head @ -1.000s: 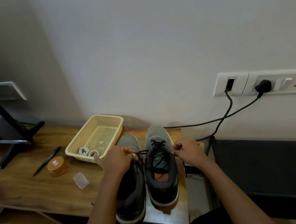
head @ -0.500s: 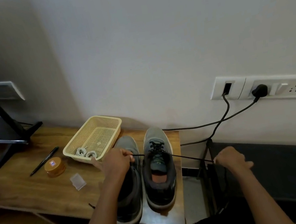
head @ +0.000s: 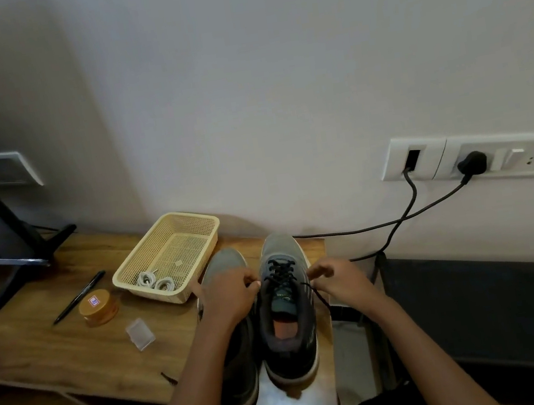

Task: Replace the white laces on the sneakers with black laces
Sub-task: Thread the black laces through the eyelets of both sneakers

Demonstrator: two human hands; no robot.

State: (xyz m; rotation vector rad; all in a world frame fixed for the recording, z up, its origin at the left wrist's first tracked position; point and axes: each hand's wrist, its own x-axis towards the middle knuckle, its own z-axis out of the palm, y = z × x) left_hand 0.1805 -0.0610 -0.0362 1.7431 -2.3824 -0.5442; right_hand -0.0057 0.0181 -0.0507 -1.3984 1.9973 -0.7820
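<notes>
At 6 o'clock on the brown wooden table, side by side with toes toward 12 o'clock: left sneaker and right sneaker, both grey mesh with white soles. Across the right one's eyelets, a black lace. At 9 o'clock of that lacing, the left hand, fingers curled, pinching the lace; at 3 o'clock, the right hand, pinching it too, loose end trailing toward 5 o'clock. Hands apart. At 10 o'clock of the shoes, a cream plastic mesh basket holding coiled white laces; toward 9 o'clock, a round orange tin and a black pen.
</notes>
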